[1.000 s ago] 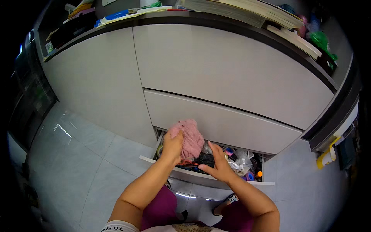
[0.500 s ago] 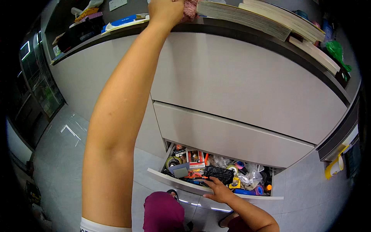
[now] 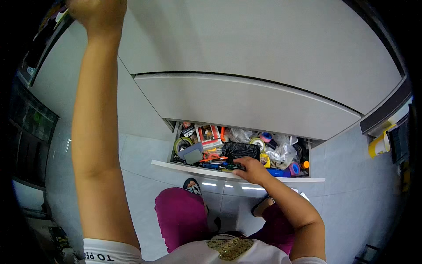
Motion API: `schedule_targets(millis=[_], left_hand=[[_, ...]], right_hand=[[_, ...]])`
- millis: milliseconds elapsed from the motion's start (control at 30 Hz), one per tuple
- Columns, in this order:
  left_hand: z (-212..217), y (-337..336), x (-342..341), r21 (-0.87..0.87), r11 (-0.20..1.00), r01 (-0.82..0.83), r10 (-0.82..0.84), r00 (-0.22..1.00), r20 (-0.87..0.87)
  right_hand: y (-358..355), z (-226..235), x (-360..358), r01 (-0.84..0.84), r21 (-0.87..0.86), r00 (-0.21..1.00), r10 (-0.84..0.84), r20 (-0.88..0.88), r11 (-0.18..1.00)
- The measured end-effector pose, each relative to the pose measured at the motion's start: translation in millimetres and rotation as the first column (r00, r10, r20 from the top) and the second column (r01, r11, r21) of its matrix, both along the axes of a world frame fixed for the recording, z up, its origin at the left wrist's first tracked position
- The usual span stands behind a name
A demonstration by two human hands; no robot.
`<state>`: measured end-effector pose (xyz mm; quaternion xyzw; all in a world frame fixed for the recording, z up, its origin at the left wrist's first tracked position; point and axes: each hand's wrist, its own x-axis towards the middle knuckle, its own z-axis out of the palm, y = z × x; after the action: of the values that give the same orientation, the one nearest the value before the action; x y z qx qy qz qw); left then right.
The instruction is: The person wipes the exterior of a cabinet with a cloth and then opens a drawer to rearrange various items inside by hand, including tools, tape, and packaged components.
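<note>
White drawer edge (image 3: 198,170) seemingly touches the right hand (image 3: 252,170).

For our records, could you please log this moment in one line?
drawer: open, filled; right hand: over its front edge; left hand: far forward, cropped

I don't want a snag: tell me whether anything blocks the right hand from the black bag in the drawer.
Nothing visible stands between the right hand and the black bag; the hand reaches over the drawer front to the bag's near edge. Whether it touches, I cannot tell.
</note>
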<state>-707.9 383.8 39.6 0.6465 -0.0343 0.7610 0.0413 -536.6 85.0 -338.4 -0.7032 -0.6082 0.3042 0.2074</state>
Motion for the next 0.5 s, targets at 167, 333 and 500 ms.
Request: schedule_targets(millis=[167,333,500], left_hand=[[-269,-109,15,-0.319,0.947,0.033,-0.269,0.619,-0.737],[-410,-106,-4,-0.419,0.84,-0.345,-0.492,-0.157,-0.856],[-460,-90,24,-0.207,0.916,-0.344,-0.354,-0.448,-0.821]], right_hand=[[-7,-74,33,0.054,-0.438,0.99,0.01,0.141,0.897],[35,-97,39,0.213,-0.12,0.869,-0.132,0.477,0.97],[55,-119,45,0.259,-0.337,0.795,-0.002,0.606,0.905]])
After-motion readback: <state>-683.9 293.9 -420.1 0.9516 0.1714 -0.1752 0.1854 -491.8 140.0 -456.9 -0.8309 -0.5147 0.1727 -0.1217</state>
